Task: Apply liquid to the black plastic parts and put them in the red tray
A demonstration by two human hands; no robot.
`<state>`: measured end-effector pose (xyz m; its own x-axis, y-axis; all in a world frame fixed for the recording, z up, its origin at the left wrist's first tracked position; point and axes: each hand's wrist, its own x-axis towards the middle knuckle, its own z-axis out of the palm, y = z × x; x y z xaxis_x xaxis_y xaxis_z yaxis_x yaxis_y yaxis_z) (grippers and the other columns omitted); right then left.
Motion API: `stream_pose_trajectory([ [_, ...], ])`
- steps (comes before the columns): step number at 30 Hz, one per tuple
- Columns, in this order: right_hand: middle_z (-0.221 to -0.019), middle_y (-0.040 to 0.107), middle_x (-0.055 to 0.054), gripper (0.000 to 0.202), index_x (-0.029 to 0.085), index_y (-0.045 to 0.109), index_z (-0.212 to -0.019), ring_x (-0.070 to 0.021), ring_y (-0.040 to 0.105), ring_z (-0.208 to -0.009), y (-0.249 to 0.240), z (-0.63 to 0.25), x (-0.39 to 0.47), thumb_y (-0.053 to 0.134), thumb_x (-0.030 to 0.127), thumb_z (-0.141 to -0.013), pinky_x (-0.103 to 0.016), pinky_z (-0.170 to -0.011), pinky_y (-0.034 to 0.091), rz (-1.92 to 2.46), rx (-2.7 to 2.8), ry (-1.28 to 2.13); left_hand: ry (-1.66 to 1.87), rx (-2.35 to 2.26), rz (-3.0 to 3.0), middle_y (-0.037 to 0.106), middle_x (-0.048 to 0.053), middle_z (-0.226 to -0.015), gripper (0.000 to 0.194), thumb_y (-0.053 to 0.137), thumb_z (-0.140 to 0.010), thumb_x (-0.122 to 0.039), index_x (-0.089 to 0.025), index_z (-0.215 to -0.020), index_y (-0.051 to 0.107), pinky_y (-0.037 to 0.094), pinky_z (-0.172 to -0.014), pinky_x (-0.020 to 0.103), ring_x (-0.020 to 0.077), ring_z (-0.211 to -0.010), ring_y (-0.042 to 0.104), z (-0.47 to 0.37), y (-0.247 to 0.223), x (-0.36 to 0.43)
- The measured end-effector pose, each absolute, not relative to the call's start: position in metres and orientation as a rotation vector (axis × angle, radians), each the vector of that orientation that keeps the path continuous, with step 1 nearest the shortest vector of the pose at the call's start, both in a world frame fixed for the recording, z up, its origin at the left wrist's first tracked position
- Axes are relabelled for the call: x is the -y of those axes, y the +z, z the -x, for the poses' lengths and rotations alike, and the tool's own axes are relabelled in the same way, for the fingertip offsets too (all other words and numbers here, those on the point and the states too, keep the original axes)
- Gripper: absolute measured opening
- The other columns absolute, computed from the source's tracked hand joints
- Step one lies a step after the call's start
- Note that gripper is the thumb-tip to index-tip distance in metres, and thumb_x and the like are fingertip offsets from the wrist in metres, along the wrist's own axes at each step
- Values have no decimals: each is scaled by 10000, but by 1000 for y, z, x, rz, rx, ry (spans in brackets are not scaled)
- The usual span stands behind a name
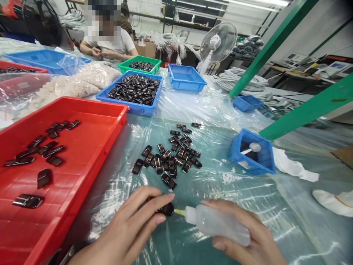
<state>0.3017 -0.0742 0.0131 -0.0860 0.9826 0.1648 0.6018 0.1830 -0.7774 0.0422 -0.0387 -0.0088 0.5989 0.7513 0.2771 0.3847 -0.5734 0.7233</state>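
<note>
My left hand (pixel 138 221) is closed around a small glossy black plastic part (pixel 166 209), whose rounded end sticks out past the fingertips. In my right hand (pixel 242 228) lies a translucent white squeeze bottle (pixel 217 222), tipped on its side. The bottle's thin yellowish nozzle (pixel 179 212) points left and meets, or nearly meets, the end of the black part. Just beyond my hands, a loose heap of similar black parts (pixel 172 156) is spread over the plastic-covered table (pixel 215 176).
A large red tray (pixel 91 162) with several black parts stands at left. Behind are a full blue tray (pixel 138 108), a green tray (pixel 154 66) and another blue tray (pixel 187 86). A small blue bin (pixel 249 165) sits right, near green posts (pixel 309 106). A person (pixel 110 48) works opposite.
</note>
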Motion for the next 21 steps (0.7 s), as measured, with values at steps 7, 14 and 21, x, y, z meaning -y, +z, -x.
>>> stream_pose_trajectory([
  [7, -905, 759, -7, 318, 434, 755, -964, -211, 736, -708, 7, -296, 79, 740, 593, -688, -254, -537, 613, 1576, 1475, 908, 886, -943, -2156, 545, 27, -1132, 318, 296, -1057, -316, -294, -1335, 449, 451, -869, 195, 125, -1034, 565, -47, -12, 42],
  [14, -949, 737, -19, 333, 448, 764, -939, -216, 733, -768, 7, -294, 82, 764, 605, -646, -256, -581, 622, 1622, 1350, 1019, 890, -957, -2154, 578, 37, -1117, 309, 323, -1051, -307, -295, -1322, 472, 483, -833, 232, 150, -1008, 588, -45, -12, 42],
  [21, -871, 744, -26, 335, 401, 783, -905, -214, 722, -699, 11, -285, 79, 758, 613, -647, -274, -548, 618, 1585, 1313, 1031, 915, -922, -2143, 574, 42, -1100, 301, 338, -1047, -297, -276, -1310, 483, 491, -828, 230, 149, -990, 588, -44, -13, 41],
])
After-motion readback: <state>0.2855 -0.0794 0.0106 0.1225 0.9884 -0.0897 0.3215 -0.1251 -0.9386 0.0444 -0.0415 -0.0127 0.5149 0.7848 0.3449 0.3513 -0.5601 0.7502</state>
